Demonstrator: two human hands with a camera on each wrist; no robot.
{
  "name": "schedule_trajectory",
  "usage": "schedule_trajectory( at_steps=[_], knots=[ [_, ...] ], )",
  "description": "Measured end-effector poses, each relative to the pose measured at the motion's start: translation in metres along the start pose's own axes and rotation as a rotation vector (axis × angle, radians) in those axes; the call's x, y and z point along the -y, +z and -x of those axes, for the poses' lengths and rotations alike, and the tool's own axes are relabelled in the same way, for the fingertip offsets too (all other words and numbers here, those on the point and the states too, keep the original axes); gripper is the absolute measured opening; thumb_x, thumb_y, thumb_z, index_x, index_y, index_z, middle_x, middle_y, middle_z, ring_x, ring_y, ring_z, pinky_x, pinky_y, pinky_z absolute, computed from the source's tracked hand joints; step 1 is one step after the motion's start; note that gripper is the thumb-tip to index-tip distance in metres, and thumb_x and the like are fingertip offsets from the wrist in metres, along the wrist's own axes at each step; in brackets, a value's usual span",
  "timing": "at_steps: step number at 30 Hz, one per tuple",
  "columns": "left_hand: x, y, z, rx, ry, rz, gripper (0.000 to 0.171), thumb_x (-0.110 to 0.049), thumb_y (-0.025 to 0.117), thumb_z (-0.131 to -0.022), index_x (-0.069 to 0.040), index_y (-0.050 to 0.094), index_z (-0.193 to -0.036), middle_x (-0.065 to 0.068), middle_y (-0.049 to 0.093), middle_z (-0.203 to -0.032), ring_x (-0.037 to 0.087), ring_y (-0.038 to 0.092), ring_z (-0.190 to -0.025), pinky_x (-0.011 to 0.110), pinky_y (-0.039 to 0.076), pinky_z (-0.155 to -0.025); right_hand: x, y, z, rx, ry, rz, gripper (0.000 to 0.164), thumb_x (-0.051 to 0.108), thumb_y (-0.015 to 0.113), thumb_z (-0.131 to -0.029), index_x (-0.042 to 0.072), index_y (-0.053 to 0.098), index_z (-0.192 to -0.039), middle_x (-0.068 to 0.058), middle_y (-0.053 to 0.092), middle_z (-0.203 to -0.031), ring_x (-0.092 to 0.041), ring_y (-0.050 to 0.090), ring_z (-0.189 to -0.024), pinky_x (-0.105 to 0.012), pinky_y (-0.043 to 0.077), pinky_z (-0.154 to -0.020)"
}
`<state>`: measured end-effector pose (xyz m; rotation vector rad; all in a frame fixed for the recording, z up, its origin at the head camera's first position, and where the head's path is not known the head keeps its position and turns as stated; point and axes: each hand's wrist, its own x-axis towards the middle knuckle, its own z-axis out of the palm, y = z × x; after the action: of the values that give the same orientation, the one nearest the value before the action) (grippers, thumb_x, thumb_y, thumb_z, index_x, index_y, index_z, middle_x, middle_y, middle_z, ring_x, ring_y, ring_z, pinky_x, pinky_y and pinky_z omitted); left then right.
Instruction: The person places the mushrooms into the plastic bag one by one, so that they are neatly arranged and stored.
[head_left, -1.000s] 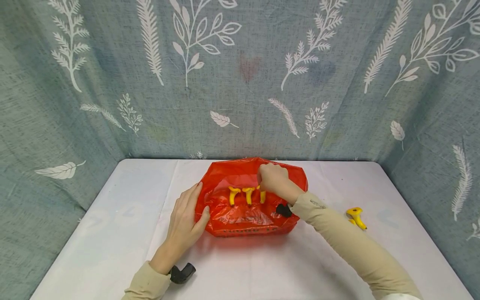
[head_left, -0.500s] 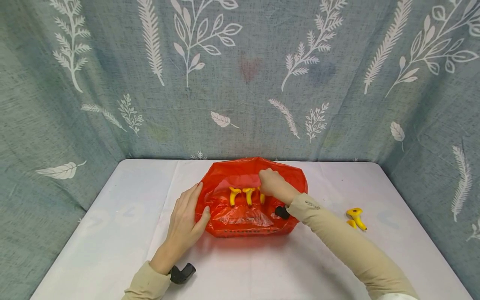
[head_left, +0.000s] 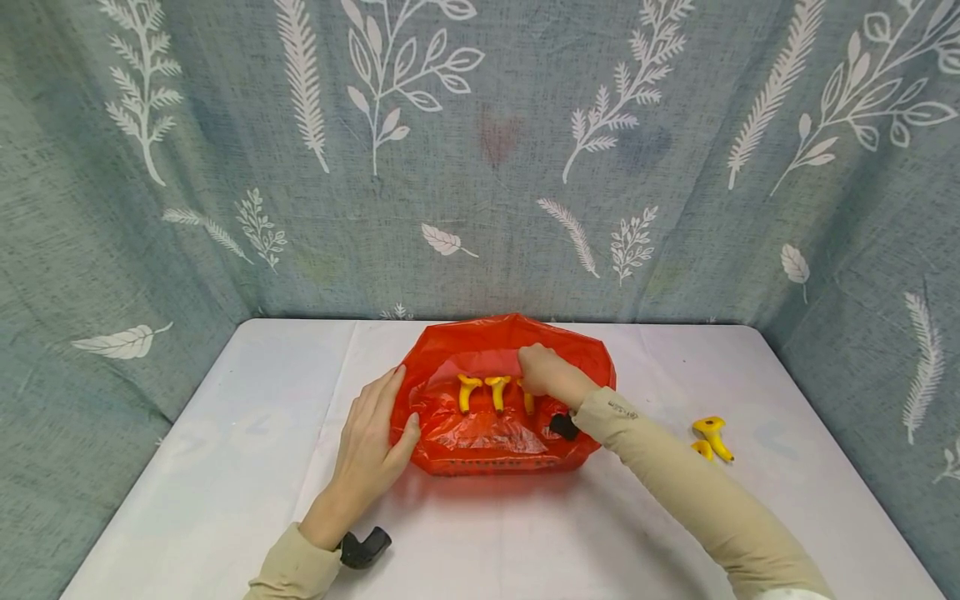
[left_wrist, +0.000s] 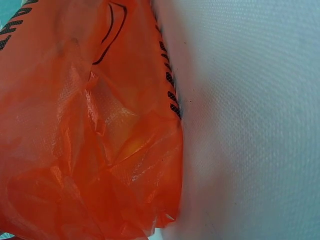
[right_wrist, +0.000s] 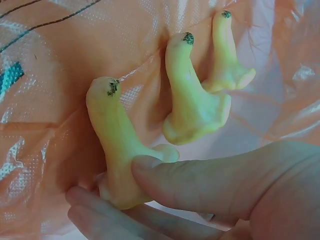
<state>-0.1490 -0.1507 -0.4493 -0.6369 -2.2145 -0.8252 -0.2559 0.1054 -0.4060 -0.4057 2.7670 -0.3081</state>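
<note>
A red plastic bag (head_left: 480, 442) lies with its mouth spread wide. Inside it, a left chanterelle-shaped yellow mushroom (head_left: 468, 393) and a middle one (head_left: 498, 393) sit side by side, stems toward the near side. My right hand (head_left: 551, 372) reaches into the bag and pinches the third mushroom (right_wrist: 117, 135) by its cap, thumb on one side and fingers beneath. The middle mushroom (right_wrist: 192, 100) is close beside it. My left hand (head_left: 371, 429) rests at the bag's left edge, fingers straight and thumb spread over the plastic. The left wrist view shows only the bag's outer side (left_wrist: 135, 100) and cloth.
Two more yellow mushrooms (head_left: 714, 435) lie on the white table (head_left: 660, 500), right of the bag and beside the right sleeve. A patterned grey-blue curtain (head_left: 480, 208) stands behind and around the table. A black wrist camera (head_left: 365, 548) sits under the left wrist.
My right hand has lowered slightly toward the near side, and the mushroom in it has shifted a little to the right. My left hand and the bag keep their places.
</note>
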Motion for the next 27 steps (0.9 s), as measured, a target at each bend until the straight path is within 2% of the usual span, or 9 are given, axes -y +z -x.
schedule_trajectory(
  at_steps=[6, 9, 18, 27],
  knots=[
    [0.0004, 0.0001, -0.0002, -0.001, 0.002, 0.000, 0.060, -0.024, 0.052, -0.088, 0.005, 0.049, -0.141, 0.020, 0.055, -0.136, 0.036, 0.052, -0.120, 0.049, 0.039, -0.098, -0.0020, -0.0020, -0.0042, 0.032, -0.048, 0.051, 0.006, 0.004, 0.068, -0.090, 0.003, 0.065, -0.094, -0.007, 0.059, -0.081, -0.022, 0.053, -0.074, -0.033, 0.050, -0.071],
    [0.0004, 0.0001, -0.0003, -0.001, 0.000, -0.001, 0.060, -0.024, 0.052, -0.088, 0.005, 0.049, -0.141, 0.020, 0.055, -0.136, 0.036, 0.052, -0.120, 0.049, 0.039, -0.098, -0.0030, -0.0031, -0.0054, 0.045, -0.050, 0.054, 0.003, 0.006, 0.067, -0.090, 0.004, 0.065, -0.092, -0.006, 0.058, -0.080, -0.022, 0.053, -0.074, -0.032, 0.050, -0.072],
    [0.0008, -0.0002, -0.0003, -0.003, 0.005, -0.003, 0.060, -0.025, 0.052, -0.088, 0.005, 0.049, -0.141, 0.020, 0.055, -0.136, 0.036, 0.052, -0.120, 0.048, 0.039, -0.098, -0.0044, -0.0030, -0.0074, 0.077, -0.002, 0.016, 0.004, 0.001, 0.065, -0.089, 0.005, 0.064, -0.088, -0.006, 0.058, -0.081, -0.022, 0.051, -0.072, -0.029, 0.044, -0.064],
    [0.0015, -0.0007, 0.0001, -0.007, -0.002, -0.005, 0.060, -0.024, 0.052, -0.088, 0.005, 0.049, -0.141, 0.020, 0.055, -0.136, 0.036, 0.052, -0.120, 0.049, 0.039, -0.098, -0.0054, -0.0045, -0.0077, 0.104, -0.005, 0.005, 0.001, 0.002, 0.065, -0.089, 0.002, 0.064, -0.089, -0.006, 0.054, -0.076, -0.020, 0.048, -0.067, -0.027, 0.040, -0.059]
  ],
)
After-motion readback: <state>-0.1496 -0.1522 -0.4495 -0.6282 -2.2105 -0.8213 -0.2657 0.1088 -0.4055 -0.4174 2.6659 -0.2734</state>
